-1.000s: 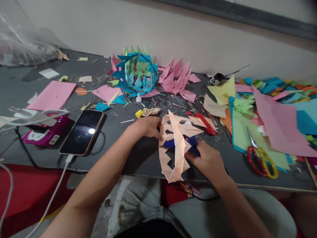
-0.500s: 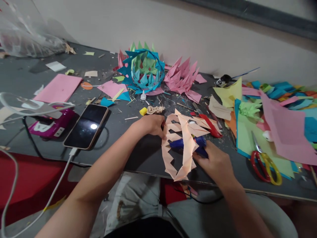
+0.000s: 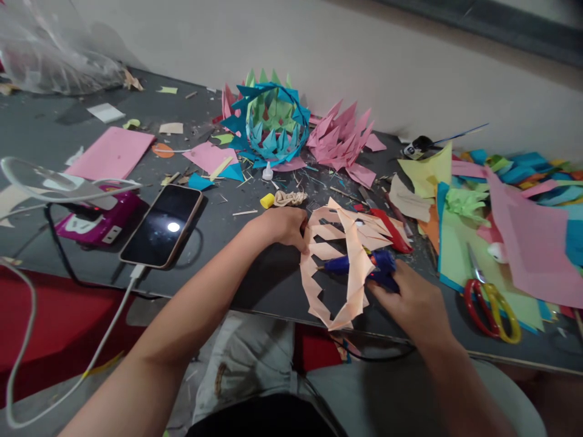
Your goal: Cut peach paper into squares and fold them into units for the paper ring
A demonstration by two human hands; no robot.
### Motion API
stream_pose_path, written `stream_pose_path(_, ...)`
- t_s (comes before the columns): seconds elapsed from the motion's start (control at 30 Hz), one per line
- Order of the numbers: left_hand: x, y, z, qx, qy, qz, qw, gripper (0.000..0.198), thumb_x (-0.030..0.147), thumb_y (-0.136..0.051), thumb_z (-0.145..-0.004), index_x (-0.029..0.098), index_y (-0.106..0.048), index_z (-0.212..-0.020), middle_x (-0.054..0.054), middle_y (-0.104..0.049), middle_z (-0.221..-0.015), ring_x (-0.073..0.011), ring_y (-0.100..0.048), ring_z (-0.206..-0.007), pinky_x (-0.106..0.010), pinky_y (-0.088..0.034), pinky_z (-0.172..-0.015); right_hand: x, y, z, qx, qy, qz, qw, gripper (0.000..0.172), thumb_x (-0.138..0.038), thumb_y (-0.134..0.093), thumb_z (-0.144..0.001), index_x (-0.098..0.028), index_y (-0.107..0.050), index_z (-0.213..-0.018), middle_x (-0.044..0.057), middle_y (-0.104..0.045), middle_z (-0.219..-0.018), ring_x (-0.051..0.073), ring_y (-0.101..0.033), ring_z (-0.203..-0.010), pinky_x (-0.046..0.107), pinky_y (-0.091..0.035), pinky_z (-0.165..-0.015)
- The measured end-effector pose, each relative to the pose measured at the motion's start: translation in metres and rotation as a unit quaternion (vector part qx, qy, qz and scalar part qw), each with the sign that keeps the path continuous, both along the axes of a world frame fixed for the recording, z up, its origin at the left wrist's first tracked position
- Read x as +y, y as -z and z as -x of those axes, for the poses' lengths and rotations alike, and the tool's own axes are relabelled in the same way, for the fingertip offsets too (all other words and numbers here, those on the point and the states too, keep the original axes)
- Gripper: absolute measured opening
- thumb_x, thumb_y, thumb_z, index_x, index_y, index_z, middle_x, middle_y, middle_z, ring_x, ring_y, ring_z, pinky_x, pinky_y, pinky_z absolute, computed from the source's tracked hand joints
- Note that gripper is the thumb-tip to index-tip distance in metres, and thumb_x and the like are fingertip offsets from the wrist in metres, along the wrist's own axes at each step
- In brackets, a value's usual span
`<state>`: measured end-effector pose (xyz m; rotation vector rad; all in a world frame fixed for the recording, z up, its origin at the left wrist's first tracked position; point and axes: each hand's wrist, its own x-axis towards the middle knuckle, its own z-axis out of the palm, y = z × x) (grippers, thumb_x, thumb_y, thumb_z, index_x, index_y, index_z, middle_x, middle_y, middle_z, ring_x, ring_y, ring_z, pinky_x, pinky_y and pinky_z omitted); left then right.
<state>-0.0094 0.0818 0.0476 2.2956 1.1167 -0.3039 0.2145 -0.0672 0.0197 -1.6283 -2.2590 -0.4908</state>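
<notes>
Left hand [image 3: 288, 230] — fingers clamped on peach paper ring [image 3: 359, 272]; right hand [image 3: 413, 298] — fingers wrapped round blue glue gun [image 3: 385, 262] (barrel [image 3: 336, 265] inside ring).

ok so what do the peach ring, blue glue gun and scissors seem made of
Peach ring: matte paper, going by its crisp folds. Blue glue gun: probably plastic, smooth and moulded-looking. Scissors: blades likely metal, silvery sheen; handles apparently glossy plastic, red and yellow.

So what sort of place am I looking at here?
Probably a paper-craft workspace; whether in a home or workshop, I can't tell. Scissors lie on coloured paper, spiky folded-paper pieces sit near the wall, and the right hand holds what looks like a blue glue gun.
</notes>
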Motion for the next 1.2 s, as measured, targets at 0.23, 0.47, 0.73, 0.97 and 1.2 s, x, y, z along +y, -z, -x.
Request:
stream_pose_path(0.23, -0.002, -0.002, -0.002, 0.009, -0.012, 0.003, 1.0, 0.047, 0.041, -0.068, -0.058, 0.016, -0.057, -0.096, -0.007, -0.063, -0.101, -0.0241, -0.059, -0.087, -0.026, -0.043, -0.063, -0.001, 0.0, -0.003, 0.004, 0.003, -0.001, 1.0, 0.02, -0.034, -0.044, -0.083, -0.019, -0.052, -0.073, 0.002, -0.057, -0.062, 0.016, -0.058, -0.059, 0.024, -0.038, -0.05)
stream_pose_path(0.47, 0.0, 0.0, -0.003, 0.015, -0.009, 0.003, 1.0, 0.051, 0.042, -0.068, -0.058, 0.016, -0.058, -0.099, -0.009, -0.063, -0.101, -0.0261, -0.059, -0.089, -0.029, -0.045, -0.067, -0.002, 0.0, 0.005, 0.078, 0.077, -0.008, 0.994, 0.022, -0.04, -0.051, -0.077, -0.019, -0.056, -0.083, 0.003, -0.062, -0.066, 0.018, -0.058, -0.056, 0.026, -0.039, -0.047)
stream_pose_path(0.73, -0.001, 0.002, -0.002, -0.004, -0.003, -0.009, 1.0, 0.046, 0.04, -0.069, -0.058, 0.016, -0.058, -0.095, -0.008, -0.064, -0.1, -0.0251, -0.059, -0.087, -0.027, -0.043, -0.063, 0.002, 0.002, 0.025, 0.098, 0.035, 0.029, 0.994, 0.013, -0.03, -0.046, -0.078, -0.021, -0.055, -0.08, 0.002, -0.062, -0.063, 0.018, -0.061, -0.057, 0.025, -0.039, -0.047)
stream_pose_path(0.97, 0.001, 0.004, -0.002, -0.009, -0.004, -0.003, 1.0, 0.052, 0.046, -0.07, -0.056, 0.016, -0.058, -0.097, -0.008, -0.063, -0.1, -0.0261, -0.059, -0.09, -0.029, -0.044, -0.067, 0.005, 0.003, 0.027, 0.091, 0.004, 0.032, 0.995, 0.011, -0.022, -0.045, -0.077, -0.019, -0.055, -0.079, 0.004, -0.061, -0.063, 0.018, -0.06, -0.058, 0.024, -0.038, -0.047)
stream_pose_path(1.2, -0.001, 0.001, -0.003, -0.004, -0.009, 0.005, 1.0, 0.054, 0.046, -0.068, -0.058, 0.015, -0.058, -0.101, -0.009, -0.062, -0.103, -0.0278, -0.057, -0.095, -0.031, -0.045, -0.073, 0.004, 0.003, 0.023, 0.068, -0.012, 0.019, 0.997, 0.01, -0.023, -0.044, -0.08, -0.018, -0.053, -0.076, 0.003, -0.058, -0.06, 0.016, -0.058, -0.055, 0.023, -0.038, -0.047)
